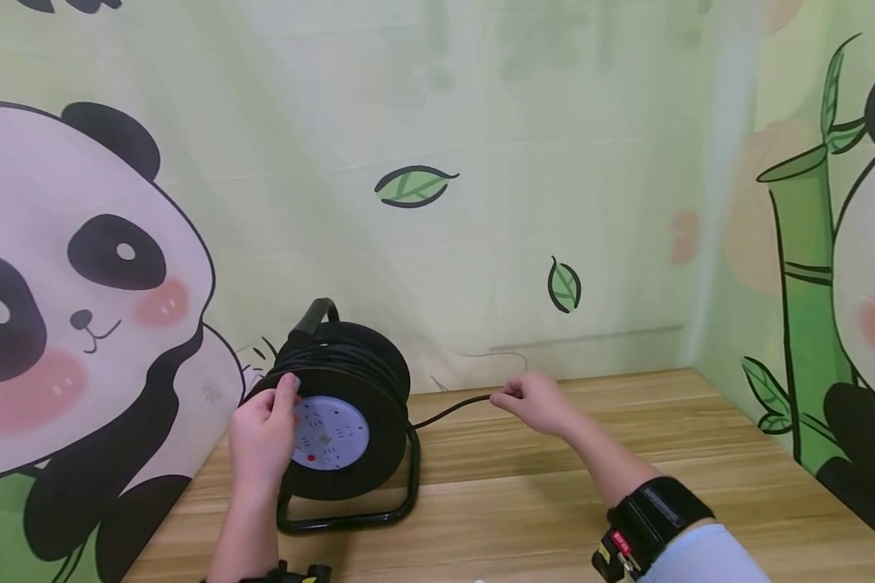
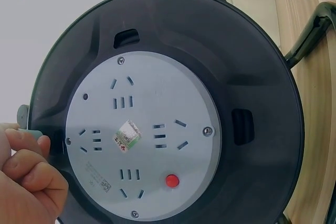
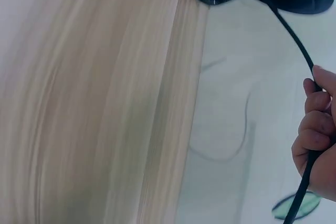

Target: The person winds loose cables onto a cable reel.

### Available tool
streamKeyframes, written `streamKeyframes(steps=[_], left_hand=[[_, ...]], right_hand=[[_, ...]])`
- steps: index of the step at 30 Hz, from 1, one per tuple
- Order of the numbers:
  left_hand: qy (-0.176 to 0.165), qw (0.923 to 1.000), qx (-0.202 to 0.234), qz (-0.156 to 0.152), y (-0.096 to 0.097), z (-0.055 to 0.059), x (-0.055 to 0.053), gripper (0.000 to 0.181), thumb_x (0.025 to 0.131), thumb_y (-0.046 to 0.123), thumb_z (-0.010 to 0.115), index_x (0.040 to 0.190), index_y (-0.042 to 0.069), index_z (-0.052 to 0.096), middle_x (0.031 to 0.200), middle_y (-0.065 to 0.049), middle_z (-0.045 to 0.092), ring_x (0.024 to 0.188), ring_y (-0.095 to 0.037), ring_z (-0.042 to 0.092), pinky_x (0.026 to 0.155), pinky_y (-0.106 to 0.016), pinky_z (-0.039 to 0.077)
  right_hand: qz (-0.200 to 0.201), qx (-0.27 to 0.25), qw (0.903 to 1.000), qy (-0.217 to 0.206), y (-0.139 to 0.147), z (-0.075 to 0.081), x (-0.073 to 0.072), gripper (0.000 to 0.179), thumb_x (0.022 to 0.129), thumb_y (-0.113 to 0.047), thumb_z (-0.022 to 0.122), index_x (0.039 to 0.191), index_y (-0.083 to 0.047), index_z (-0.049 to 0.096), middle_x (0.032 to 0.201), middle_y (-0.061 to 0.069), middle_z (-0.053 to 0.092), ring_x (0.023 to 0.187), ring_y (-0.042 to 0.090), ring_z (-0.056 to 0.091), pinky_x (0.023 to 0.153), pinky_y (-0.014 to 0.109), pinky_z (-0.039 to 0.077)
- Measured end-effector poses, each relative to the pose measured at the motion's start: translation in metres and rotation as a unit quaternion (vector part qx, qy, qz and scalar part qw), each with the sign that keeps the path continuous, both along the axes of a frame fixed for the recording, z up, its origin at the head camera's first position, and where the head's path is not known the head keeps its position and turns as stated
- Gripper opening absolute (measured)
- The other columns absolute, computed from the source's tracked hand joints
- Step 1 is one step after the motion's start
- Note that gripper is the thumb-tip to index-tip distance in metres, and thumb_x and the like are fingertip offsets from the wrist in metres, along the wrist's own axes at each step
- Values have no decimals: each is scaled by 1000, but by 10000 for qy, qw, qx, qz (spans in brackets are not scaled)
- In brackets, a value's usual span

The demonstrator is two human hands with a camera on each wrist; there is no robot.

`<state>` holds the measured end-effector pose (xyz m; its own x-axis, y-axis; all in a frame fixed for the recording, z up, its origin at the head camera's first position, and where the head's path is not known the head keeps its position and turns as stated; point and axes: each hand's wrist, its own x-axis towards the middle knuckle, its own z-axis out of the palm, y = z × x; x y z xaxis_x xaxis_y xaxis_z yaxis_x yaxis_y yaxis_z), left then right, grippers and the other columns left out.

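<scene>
A black cable reel (image 1: 390, 364) stands on a tubular metal stand, with black cable wound on its drum. Its disc faces me and carries a light grey socket panel (image 2: 142, 171) with a red button (image 2: 172, 181). My left hand (image 1: 262, 437) is at the disc's left edge, fingers curled around a small grey knob (image 2: 32, 133) that they mostly hide. To the right of the reel, my right hand (image 1: 535, 403) grips the black cable (image 1: 448, 411), which runs from the drum into the fist. In the right wrist view the cable comes out below the hand (image 3: 317, 135).
The reel rests on a wood-grain table (image 1: 554, 502) near its back edge. Behind it hangs a pale green cloth (image 1: 481, 243) printed with pandas and leaves. The reel's carrying handle (image 1: 313, 316) rises at its top, and the stand's front bar (image 1: 357, 522) lies on the table.
</scene>
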<state>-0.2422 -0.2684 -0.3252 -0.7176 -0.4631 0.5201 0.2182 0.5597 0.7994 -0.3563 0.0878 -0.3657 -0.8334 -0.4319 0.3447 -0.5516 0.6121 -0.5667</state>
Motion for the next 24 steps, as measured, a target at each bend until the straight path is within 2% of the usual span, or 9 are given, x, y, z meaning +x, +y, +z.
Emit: streamKeyframes(steps=[4,10,13,17,21,24], left_hand=[[-91,9999,94,-21,0,1,2,64,93,60,46,81,2,70,68,-13,59,72,-24,51,63,-37,41],[-123,9999,119,-8,0,2,3,64,93,60,46,80,2,69,66,-12,57,72,-24,51,62,-37,40],[-112,9999,92,-7,1,1,4,65,92,61,47,79,2,69,64,-12,55,71,-24,50,60,-37,39],[-100,9999,68,-18,2,1,4,65,92,61,47,78,2,68,61,-11,54,69,-24,50,58,-36,39],[-53,10000,45,-32,1,0,2,64,93,60,47,78,2,69,60,-11,53,69,-24,50,58,-36,38],[-19,10000,26,-1,1,0,1,64,93,60,47,77,2,68,60,-11,54,68,-24,50,58,-36,39]], right_hand=[[-107,-111,9998,-142,23,0,-2,39,93,-28,64,61,-14,47,53,-6,36,49,11,32,49,28,30],[-534,169,9984,118,63,2,-7,43,91,-37,66,60,-15,46,52,-6,36,48,11,32,48,28,29],[-825,250,9959,265,89,5,-9,38,89,-37,67,63,-15,52,56,-5,43,51,13,37,50,30,33],[-1208,135,9921,320,123,8,-10,27,90,-35,67,77,-11,66,66,-1,55,59,17,45,54,32,39],[-1716,126,9845,339,149,8,-10,33,91,-40,64,84,-7,68,70,3,57,62,19,46,54,34,39],[-1897,221,9808,384,157,7,-10,39,91,-45,63,87,-6,68,74,5,59,65,20,48,55,34,41]])
